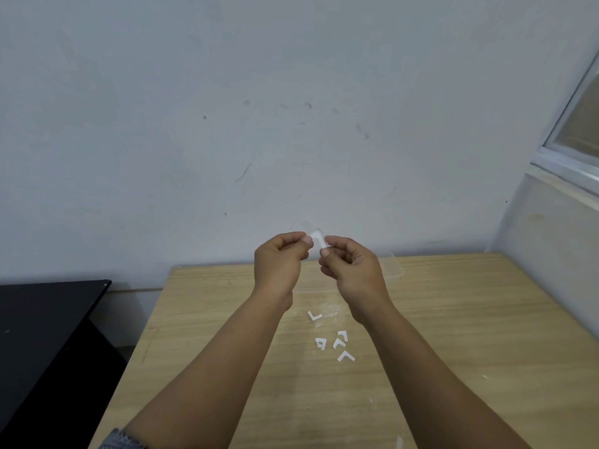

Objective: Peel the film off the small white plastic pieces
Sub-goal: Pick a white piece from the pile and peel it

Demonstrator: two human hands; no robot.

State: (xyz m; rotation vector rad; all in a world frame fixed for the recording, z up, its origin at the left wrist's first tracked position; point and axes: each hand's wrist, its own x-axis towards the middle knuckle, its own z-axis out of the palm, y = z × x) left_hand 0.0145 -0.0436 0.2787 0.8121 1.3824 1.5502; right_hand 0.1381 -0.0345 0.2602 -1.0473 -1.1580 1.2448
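Head view: your left hand (281,254) and right hand (348,264) pinch white piece (319,239) above desk (453,319); light, stiff; film probably clingy, take its corner.

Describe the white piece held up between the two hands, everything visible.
The white piece is small, opaque, plastic-looking and bent like an angle bracket. It is held in the air above the wooden table, in front of the wall. The left hand pinches its left end, the right hand its lower right end. Whether film remains is too small to tell.
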